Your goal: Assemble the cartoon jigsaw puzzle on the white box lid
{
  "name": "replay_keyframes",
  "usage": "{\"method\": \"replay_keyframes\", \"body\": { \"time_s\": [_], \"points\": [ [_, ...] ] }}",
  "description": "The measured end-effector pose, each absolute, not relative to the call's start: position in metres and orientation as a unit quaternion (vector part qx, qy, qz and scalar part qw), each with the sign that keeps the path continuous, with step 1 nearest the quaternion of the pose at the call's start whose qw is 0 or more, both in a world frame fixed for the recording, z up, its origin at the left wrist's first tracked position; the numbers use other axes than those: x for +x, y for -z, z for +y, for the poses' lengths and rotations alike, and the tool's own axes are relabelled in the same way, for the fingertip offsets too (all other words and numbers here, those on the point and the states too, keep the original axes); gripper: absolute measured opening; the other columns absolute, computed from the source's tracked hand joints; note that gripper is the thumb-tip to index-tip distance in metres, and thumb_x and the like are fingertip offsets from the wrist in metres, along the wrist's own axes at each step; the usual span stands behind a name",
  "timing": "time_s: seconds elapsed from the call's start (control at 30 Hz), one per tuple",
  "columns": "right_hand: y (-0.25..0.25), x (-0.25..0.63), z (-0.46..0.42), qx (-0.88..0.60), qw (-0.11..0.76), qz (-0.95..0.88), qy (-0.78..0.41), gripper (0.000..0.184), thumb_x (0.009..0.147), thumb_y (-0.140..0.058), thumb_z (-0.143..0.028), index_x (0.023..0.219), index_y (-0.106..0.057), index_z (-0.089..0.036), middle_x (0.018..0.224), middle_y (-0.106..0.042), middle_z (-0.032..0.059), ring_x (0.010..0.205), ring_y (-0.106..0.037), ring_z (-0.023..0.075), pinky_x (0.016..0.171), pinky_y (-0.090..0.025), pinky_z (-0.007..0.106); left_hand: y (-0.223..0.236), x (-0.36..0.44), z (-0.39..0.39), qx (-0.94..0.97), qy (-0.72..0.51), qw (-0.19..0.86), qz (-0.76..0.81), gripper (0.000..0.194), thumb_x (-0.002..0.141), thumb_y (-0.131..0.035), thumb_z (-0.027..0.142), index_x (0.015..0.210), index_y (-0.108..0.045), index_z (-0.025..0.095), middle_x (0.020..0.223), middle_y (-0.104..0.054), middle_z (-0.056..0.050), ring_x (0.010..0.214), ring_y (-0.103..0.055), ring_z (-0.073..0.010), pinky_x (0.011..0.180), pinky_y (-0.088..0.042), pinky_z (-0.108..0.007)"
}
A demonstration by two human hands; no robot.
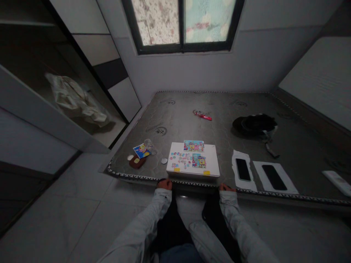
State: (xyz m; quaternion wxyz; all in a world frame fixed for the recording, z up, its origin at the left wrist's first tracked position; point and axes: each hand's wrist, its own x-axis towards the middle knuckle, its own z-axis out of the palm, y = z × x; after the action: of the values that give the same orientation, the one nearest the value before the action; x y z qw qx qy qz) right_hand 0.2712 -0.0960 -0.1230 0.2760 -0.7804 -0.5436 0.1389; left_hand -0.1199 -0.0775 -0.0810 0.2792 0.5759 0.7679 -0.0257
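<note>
A white board [212, 160] lies near the front edge of a grey mattress [219, 109], with colourful puzzle pieces [182, 160] and small cartoon pictures on it. My left hand [164, 183] rests at the mattress edge just below the board's left corner. At the board's right corner my right hand [227, 187] touches the same edge. Both hands are mostly hidden by grey sleeves and the edge, so their fingers do not show. Neither hand visibly holds anything.
Left of the board lie a cartoon card [142, 150], a brown pouch [137, 162] and a small round lid [163, 160]. Two phones [242, 169] [274, 177] rest on white sheets to the right. A black cap [256, 123], a red packet [202, 115] and a white remote [338, 182] lie farther off.
</note>
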Motion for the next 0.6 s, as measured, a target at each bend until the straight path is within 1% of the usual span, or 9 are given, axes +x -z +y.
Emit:
{"method": "replay_keyframes", "body": {
  "time_s": [0.13, 0.27, 0.37, 0.47, 0.6],
  "points": [
    [0.117, 0.270, -0.097, -0.777, 0.281, -0.543, -0.151, 0.049, 0.094, -0.043, -0.057, 0.056, -0.055, -0.029, 0.059, -0.065, 0.0125, 0.059, -0.054, 0.0276, 0.079, -0.042, 0.047, 0.085, -0.120, -0.077, 0.578, 0.025, 0.278, 0.766, 0.034, 0.100, -0.065, 0.040, 0.126, -0.067, 0.018, 0.128, -0.068, -0.010, 0.112, -0.068, -0.0229, 0.096, -0.059, -0.045],
    [0.117, 0.268, -0.096, -0.780, 0.285, -0.536, -0.150, 0.053, 0.096, -0.039, -0.058, 0.053, -0.053, -0.029, 0.053, -0.060, 0.0114, 0.056, -0.050, 0.0261, 0.078, -0.041, 0.047, 0.089, -0.122, -0.076, 0.583, 0.023, 0.275, 0.764, 0.034, 0.100, -0.065, 0.040, 0.126, -0.067, 0.018, 0.127, -0.068, -0.010, 0.112, -0.068, -0.0227, 0.096, -0.059, -0.045],
    [0.117, 0.268, -0.096, -0.781, 0.283, -0.536, -0.150, 0.054, 0.096, -0.039, -0.059, 0.054, -0.054, -0.028, 0.054, -0.060, 0.0108, 0.054, -0.050, 0.0252, 0.077, -0.041, 0.047, 0.092, -0.123, -0.075, 0.587, 0.019, 0.273, 0.762, 0.034, 0.100, -0.065, 0.040, 0.125, -0.067, 0.018, 0.127, -0.068, -0.010, 0.112, -0.068, -0.0227, 0.096, -0.059, -0.045],
    [0.117, 0.268, -0.096, -0.779, 0.276, -0.543, -0.147, 0.054, 0.097, -0.041, -0.056, 0.053, -0.054, -0.028, 0.054, -0.060, 0.0106, 0.051, -0.047, 0.0234, 0.073, -0.041, 0.047, 0.093, -0.124, -0.074, 0.587, 0.015, 0.271, 0.763, 0.034, 0.100, -0.065, 0.040, 0.125, -0.067, 0.018, 0.127, -0.069, -0.010, 0.111, -0.068, -0.0227, 0.096, -0.059, -0.045],
    [0.114, 0.268, -0.096, -0.775, 0.269, -0.558, -0.125, 0.050, 0.096, -0.044, -0.049, 0.051, -0.050, -0.027, 0.052, -0.059, 0.0093, 0.049, -0.045, 0.0219, 0.068, -0.040, 0.044, 0.094, -0.124, -0.073, 0.585, 0.009, 0.270, 0.765, 0.034, 0.100, -0.065, 0.040, 0.126, -0.067, 0.018, 0.128, -0.068, -0.010, 0.112, -0.068, -0.0228, 0.096, -0.059, -0.044]
  ]
}}
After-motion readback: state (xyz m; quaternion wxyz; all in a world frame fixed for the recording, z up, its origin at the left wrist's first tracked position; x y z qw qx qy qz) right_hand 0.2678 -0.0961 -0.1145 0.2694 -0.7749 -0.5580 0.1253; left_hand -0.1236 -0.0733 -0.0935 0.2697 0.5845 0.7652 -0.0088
